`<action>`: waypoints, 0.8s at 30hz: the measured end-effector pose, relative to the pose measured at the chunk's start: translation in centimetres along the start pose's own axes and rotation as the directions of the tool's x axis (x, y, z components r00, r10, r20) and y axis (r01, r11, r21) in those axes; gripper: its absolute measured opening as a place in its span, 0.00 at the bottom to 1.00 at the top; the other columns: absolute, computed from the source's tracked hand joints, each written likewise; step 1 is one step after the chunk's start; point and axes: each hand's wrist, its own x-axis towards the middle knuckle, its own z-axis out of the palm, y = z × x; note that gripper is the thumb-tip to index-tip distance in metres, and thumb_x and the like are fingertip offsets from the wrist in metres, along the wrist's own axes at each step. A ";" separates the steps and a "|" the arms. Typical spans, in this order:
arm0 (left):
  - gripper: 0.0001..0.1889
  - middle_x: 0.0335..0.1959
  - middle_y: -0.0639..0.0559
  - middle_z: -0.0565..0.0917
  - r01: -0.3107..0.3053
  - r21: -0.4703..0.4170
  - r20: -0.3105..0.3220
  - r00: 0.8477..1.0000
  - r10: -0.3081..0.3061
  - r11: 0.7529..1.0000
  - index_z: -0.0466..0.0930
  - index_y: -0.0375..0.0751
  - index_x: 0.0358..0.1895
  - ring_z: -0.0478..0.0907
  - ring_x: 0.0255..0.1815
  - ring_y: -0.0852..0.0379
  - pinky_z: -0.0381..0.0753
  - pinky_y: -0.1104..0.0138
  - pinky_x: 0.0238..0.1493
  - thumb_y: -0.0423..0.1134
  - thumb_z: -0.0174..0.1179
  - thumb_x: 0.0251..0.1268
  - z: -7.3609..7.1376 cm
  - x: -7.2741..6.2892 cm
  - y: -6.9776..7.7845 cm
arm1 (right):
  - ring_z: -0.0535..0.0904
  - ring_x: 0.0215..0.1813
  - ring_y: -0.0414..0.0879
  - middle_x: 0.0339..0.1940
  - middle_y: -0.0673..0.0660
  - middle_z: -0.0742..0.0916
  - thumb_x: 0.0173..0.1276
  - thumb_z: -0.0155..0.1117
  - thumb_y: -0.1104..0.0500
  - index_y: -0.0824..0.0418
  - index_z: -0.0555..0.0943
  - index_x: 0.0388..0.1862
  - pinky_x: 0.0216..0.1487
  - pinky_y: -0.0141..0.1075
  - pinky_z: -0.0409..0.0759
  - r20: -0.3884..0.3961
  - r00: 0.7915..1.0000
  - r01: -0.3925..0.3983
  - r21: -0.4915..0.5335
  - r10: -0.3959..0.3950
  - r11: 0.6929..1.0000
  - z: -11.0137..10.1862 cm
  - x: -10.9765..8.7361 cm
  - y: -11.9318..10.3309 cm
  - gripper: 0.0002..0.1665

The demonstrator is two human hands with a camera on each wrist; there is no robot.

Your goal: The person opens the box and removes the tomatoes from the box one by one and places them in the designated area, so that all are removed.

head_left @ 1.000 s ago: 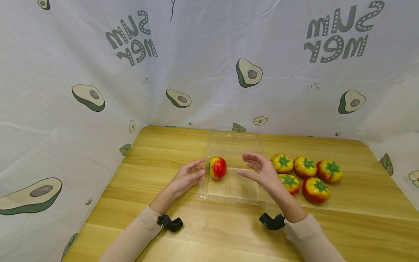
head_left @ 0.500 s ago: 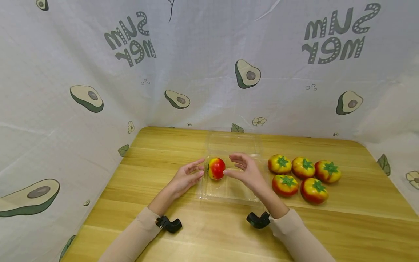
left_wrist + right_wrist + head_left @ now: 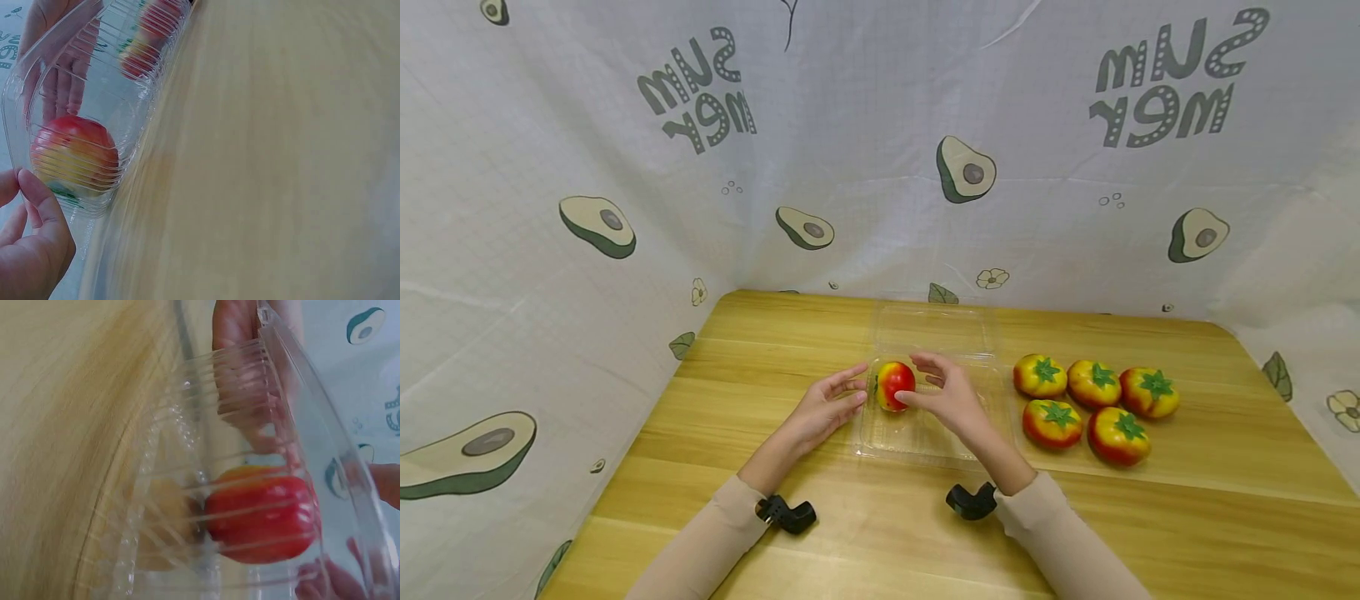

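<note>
A red and yellow toy persimmon (image 3: 893, 385) lies on its side at the left end of a clear plastic clamshell box (image 3: 925, 454), its green leaf top facing left. At the box's left rim, my left hand (image 3: 820, 412) pinches the edge between thumb (image 3: 42, 190) and finger. My right hand (image 3: 951, 400) hovers over the box at the persimmon's right side. Its fingers are gently bent and spread around nothing, the thumb tip overlapping the persimmon in the head view. Whether that thumb touches it, I cannot tell.
Several similar persimmons (image 3: 1052, 423) stand leaf side up on the wooden table (image 3: 865, 533), right of the box. The box's lid (image 3: 934, 327) lies folded back toward the white printed curtain (image 3: 880, 167). Each wrist wears a black camera (image 3: 972, 502).
My right hand has moved left from beside the group of persimmons to the one in the box. My left hand stays at the rim. The persimmon has not visibly moved.
</note>
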 end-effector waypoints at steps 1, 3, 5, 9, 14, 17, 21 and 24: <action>0.29 0.55 0.43 0.72 -0.001 0.000 0.001 1.000 0.001 1.000 0.62 0.35 0.75 0.75 0.44 0.60 0.80 0.73 0.46 0.24 0.54 0.73 0.0 0.0 0.0 | 0.72 0.66 0.63 0.64 0.70 0.78 0.57 0.77 0.68 0.75 0.73 0.64 0.69 0.52 0.69 -0.004 1.000 0.000 -0.011 0.000 1.000 0.2 0.1 0.0 0.37; 0.29 0.54 0.44 0.72 -0.002 0.002 0.002 1.000 0.002 1.000 0.62 0.35 0.75 0.75 0.44 0.60 0.80 0.73 0.46 0.24 0.54 0.73 0.0 0.0 -0.1 | 0.72 0.66 0.63 0.63 0.69 0.78 0.56 0.78 0.67 0.74 0.74 0.64 0.68 0.52 0.70 -0.011 1.000 0.000 -0.037 0.000 0.999 0.5 0.2 0.1 0.37; 0.29 0.54 0.44 0.72 -0.001 0.003 0.003 1.000 0.001 1.000 0.62 0.36 0.75 0.75 0.44 0.60 0.80 0.73 0.46 0.24 0.54 0.73 -0.1 0.0 -0.1 | 0.72 0.66 0.63 0.64 0.69 0.78 0.55 0.79 0.67 0.73 0.74 0.64 0.68 0.52 0.71 -0.020 1.000 0.002 -0.069 -0.003 0.998 0.8 0.3 0.1 0.37; 0.29 0.55 0.43 0.72 0.003 0.001 0.002 1.000 -0.003 1.000 0.62 0.36 0.75 0.75 0.44 0.60 0.80 0.74 0.46 0.25 0.54 0.73 0.0 0.0 -0.1 | 0.72 0.66 0.62 0.64 0.68 0.78 0.53 0.80 0.67 0.71 0.75 0.63 0.67 0.53 0.72 -0.035 0.999 0.005 -0.124 -0.009 0.992 1.3 0.5 0.1 0.38; 0.29 0.55 0.43 0.72 0.007 0.003 0.005 1.000 -0.007 1.000 0.63 0.36 0.75 0.76 0.45 0.60 0.80 0.73 0.46 0.25 0.55 0.73 0.0 0.0 0.0 | 0.72 0.65 0.63 0.63 0.68 0.78 0.51 0.81 0.68 0.72 0.76 0.63 0.66 0.54 0.72 -0.037 0.999 0.009 -0.152 -0.015 0.988 1.8 0.7 0.2 0.39; 0.29 0.56 0.43 0.72 0.006 0.006 0.009 1.000 -0.006 1.000 0.63 0.36 0.75 0.75 0.45 0.59 0.80 0.73 0.46 0.26 0.55 0.73 0.0 0.0 0.0 | 0.72 0.65 0.63 0.63 0.68 0.78 0.51 0.81 0.67 0.71 0.76 0.63 0.66 0.54 0.72 -0.041 0.999 -0.002 -0.156 -0.004 0.988 2.0 0.8 0.3 0.40; 0.29 0.56 0.42 0.71 0.004 0.008 0.012 1.000 -0.004 1.000 0.62 0.36 0.75 0.75 0.46 0.59 0.80 0.73 0.46 0.26 0.56 0.73 0.0 0.0 0.1 | 0.72 0.64 0.63 0.63 0.67 0.78 0.50 0.82 0.67 0.70 0.76 0.63 0.66 0.54 0.72 -0.052 0.999 -0.017 -0.165 0.008 0.986 2.3 0.9 0.3 0.40; 0.29 0.56 0.42 0.71 0.004 0.009 0.009 1.000 -0.004 1.000 0.62 0.36 0.75 0.75 0.46 0.59 0.80 0.73 0.46 0.26 0.55 0.73 0.0 0.0 0.1 | 0.73 0.63 0.63 0.62 0.67 0.78 0.50 0.82 0.67 0.70 0.76 0.63 0.65 0.53 0.73 -0.061 0.998 -0.016 -0.175 0.005 0.984 2.5 1.1 0.3 0.40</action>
